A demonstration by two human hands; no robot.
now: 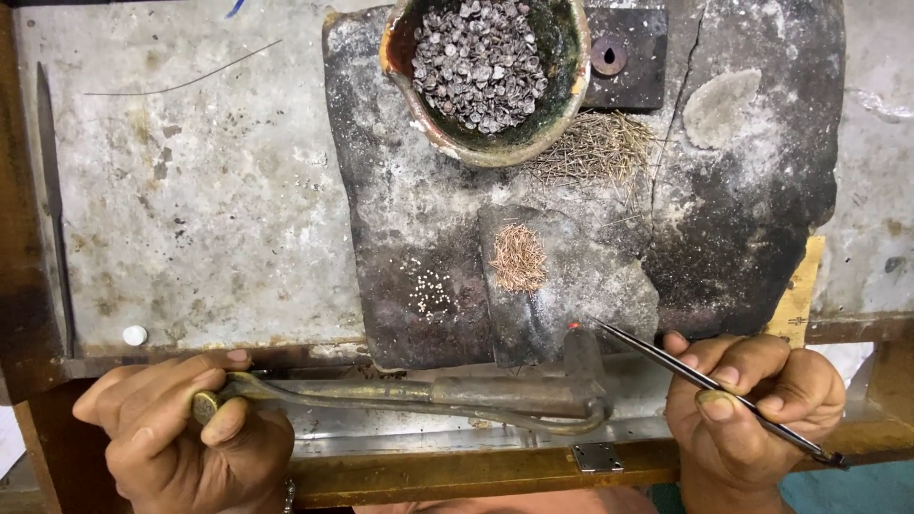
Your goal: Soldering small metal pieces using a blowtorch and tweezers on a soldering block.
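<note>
Head view: the left hand [181, 433] is clenched around the handle of one brass torch [419, 395], whose nozzle turns up at 3 o'clock from that hand. The right hand [752, 400] pinches one pair of thin tweezers [709, 385], their tip at 10 o'clock beside a glowing spot [574, 326] on the charred block [571, 276]. One bowl [486, 71] of small metal cups sits at 12 o'clock, with one copper wire heap [519, 257] below it.

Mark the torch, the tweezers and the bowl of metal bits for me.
torch [409, 392], head view, on the middle of its brass tube.
tweezers [666, 360], head view, on the bare shaft ahead of the fingers.
bowl [562, 95], head view, on its right rim.
</note>
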